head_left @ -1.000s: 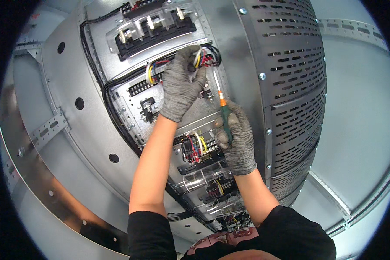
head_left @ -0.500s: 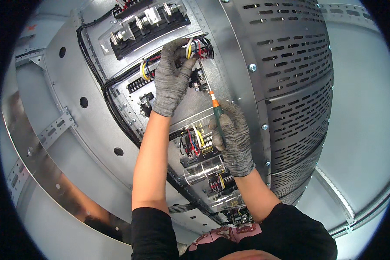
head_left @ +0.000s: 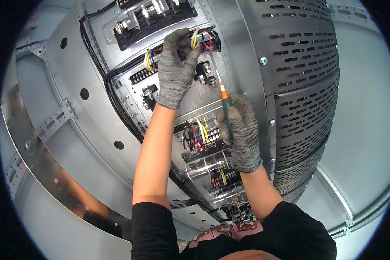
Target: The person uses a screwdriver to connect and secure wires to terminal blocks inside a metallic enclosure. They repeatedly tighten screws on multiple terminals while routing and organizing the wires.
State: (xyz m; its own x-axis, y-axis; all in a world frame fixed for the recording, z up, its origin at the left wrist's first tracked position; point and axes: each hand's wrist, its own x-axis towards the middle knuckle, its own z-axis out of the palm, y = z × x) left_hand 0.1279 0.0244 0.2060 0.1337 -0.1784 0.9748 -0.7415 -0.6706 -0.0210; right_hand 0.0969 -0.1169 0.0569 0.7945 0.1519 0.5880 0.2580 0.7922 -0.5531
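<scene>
Both my hands wear grey knit gloves and reach up into an open grey electrical cabinet. My left hand (head_left: 174,71) grips a bundle of coloured wires (head_left: 202,39) beside a black component high on the mounting plate (head_left: 130,93). My right hand (head_left: 242,132) is closed around a screwdriver (head_left: 224,100) with a green handle and an orange collar. Its thin shaft points up at a small black terminal block (head_left: 205,73) just right of my left hand. Below my hands sits a second terminal block (head_left: 199,136) with red, yellow and black wires.
A large black breaker unit (head_left: 149,19) sits at the top of the plate. Black cable bundles (head_left: 112,93) run down the plate's left side. A perforated grey cover (head_left: 303,86) stands to the right. A slotted metal rail (head_left: 47,125) crosses the left cabinet wall.
My left hand has shifted up along the plate and now grips the wire bundle. My right hand has followed upward with the screwdriver, whose tip now sits close to the small black terminal block.
</scene>
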